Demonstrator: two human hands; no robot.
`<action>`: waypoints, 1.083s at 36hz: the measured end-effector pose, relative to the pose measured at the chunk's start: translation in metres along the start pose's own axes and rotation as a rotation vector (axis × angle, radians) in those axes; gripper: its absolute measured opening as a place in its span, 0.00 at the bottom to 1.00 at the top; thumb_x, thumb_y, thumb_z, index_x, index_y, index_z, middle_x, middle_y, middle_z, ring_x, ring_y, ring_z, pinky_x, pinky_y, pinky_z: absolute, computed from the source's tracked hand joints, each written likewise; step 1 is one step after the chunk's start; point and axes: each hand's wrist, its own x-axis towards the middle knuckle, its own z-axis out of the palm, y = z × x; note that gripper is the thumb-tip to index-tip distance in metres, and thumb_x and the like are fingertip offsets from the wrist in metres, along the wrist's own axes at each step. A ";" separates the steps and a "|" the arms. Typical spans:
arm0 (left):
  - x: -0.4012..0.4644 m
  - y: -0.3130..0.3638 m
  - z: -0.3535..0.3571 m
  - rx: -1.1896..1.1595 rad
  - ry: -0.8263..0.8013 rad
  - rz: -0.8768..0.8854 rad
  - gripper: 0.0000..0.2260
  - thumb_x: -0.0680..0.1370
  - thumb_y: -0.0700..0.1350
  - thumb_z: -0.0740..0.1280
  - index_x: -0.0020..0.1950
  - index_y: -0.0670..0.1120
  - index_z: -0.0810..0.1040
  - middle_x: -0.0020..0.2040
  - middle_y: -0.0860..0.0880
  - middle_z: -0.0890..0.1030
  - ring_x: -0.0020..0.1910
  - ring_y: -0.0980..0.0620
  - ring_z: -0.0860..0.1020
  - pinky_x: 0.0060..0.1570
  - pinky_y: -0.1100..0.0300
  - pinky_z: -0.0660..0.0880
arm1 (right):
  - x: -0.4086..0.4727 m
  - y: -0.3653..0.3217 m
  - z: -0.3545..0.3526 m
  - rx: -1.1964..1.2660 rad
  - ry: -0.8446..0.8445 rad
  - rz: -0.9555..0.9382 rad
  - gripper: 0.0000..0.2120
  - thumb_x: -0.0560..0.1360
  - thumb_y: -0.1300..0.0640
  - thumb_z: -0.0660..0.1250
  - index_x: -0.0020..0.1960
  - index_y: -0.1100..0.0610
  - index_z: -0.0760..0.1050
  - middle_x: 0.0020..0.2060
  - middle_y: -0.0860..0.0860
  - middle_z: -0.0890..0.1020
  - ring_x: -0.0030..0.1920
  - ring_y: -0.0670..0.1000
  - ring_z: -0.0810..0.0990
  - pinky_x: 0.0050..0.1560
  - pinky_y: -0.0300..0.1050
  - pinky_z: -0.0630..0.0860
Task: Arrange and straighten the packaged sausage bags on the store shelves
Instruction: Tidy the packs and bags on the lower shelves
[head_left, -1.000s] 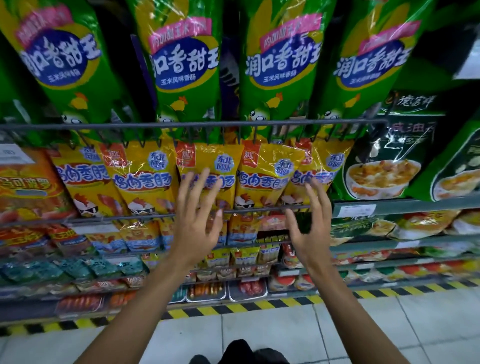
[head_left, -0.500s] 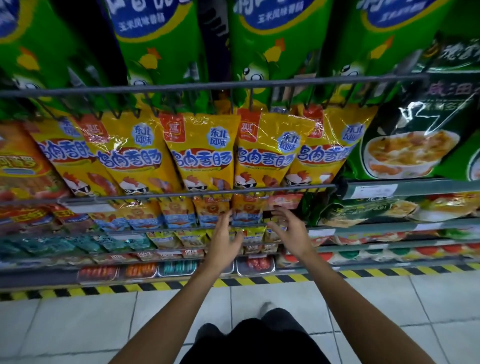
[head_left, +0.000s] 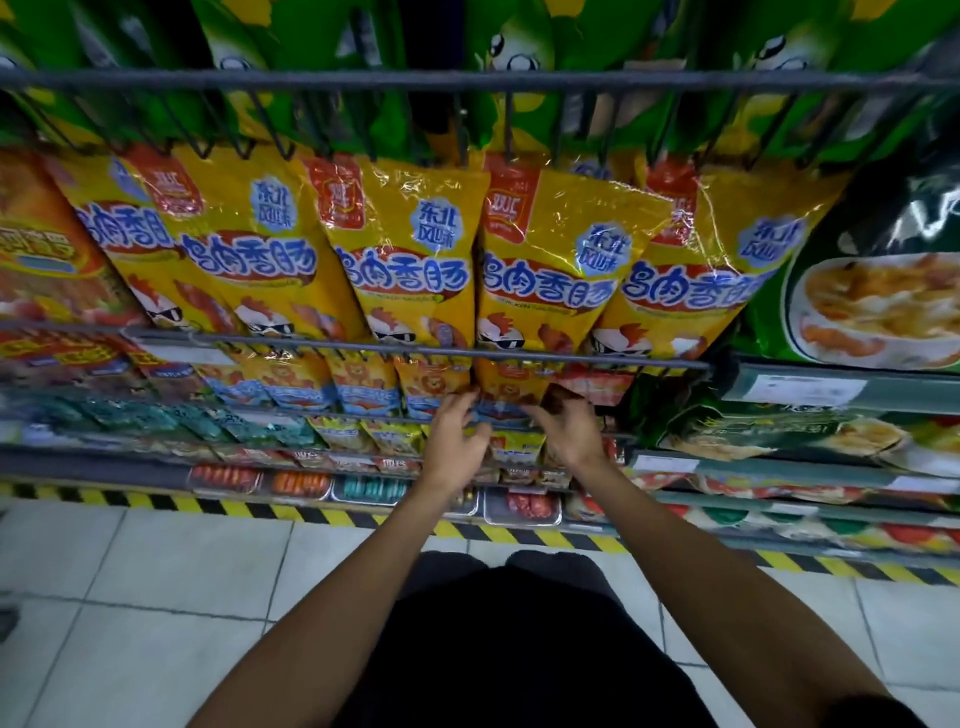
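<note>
Several yellow sausage bags (head_left: 410, 270) hang in a row from hooks under a grey rail (head_left: 467, 80). Below them, behind a lower rail (head_left: 415, 349), hangs a row of smaller orange bags with blue bands (head_left: 363, 387). My left hand (head_left: 457, 441) and my right hand (head_left: 569, 428) reach to one small orange bag (head_left: 506, 392) in that lower row. Both hands have curled fingers at its two sides; the grip is blurred and partly hidden.
Green corn-sausage bags (head_left: 524, 57) hang above. Dark green packs with a bowl picture (head_left: 878, 306) fill the right. Lower shelves hold small packs and trays (head_left: 522, 506). A yellow-black striped strip (head_left: 311, 514) edges the tiled floor (head_left: 156, 597).
Both hands have dropped from the big yellow bags to the smaller orange row and come closer together. The view has tilted down and moved nearer the shelf.
</note>
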 end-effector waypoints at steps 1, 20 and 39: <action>-0.001 0.001 0.000 -0.014 0.009 0.003 0.24 0.84 0.38 0.66 0.80 0.42 0.66 0.81 0.46 0.62 0.76 0.46 0.70 0.67 0.63 0.68 | -0.001 0.001 0.000 0.011 0.006 -0.013 0.04 0.79 0.55 0.73 0.46 0.52 0.80 0.41 0.47 0.85 0.41 0.46 0.83 0.46 0.44 0.77; -0.003 0.004 0.041 -0.060 -0.188 0.025 0.28 0.84 0.36 0.64 0.83 0.47 0.61 0.77 0.44 0.68 0.76 0.46 0.69 0.76 0.53 0.67 | -0.013 0.036 -0.030 -0.006 0.157 0.067 0.14 0.78 0.51 0.74 0.48 0.64 0.82 0.39 0.53 0.85 0.36 0.44 0.80 0.39 0.35 0.71; -0.008 0.007 0.062 -0.151 -0.182 0.052 0.28 0.84 0.36 0.64 0.82 0.53 0.63 0.79 0.53 0.62 0.78 0.46 0.66 0.72 0.54 0.70 | -0.021 0.048 -0.049 -0.051 0.208 0.048 0.12 0.81 0.53 0.70 0.41 0.53 0.73 0.33 0.35 0.73 0.32 0.31 0.74 0.37 0.24 0.65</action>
